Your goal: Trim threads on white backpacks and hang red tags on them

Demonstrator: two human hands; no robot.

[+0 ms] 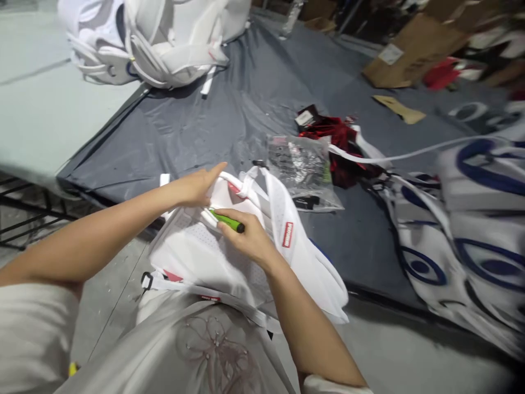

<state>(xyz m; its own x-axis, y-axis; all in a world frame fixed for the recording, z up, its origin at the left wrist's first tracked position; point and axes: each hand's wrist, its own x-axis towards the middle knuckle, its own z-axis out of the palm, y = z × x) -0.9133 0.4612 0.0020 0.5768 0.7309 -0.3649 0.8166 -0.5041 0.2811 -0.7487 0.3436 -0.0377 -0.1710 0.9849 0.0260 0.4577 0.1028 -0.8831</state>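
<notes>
A white backpack [254, 262] with perforated panels, white straps and a small red label leans between my body and the table edge. At its upper edge my left hand [199, 189] grips the fabric, one finger stretched out along the rim. Closed around a tool with a bright green handle and black end [229, 220], my right hand [250, 235] is just below and to the right of the left one. The tool's tip is hidden at the white piping, so its exact kind does not show.
The table has a dark grey cover [254, 109]. On it lie a clear plastic bag [303, 164] and red shiny material [336, 137]. White bags [172, 44] stand at the back left; white-and-blue bags [484, 230] lie at right. A cardboard box [414, 52] is behind.
</notes>
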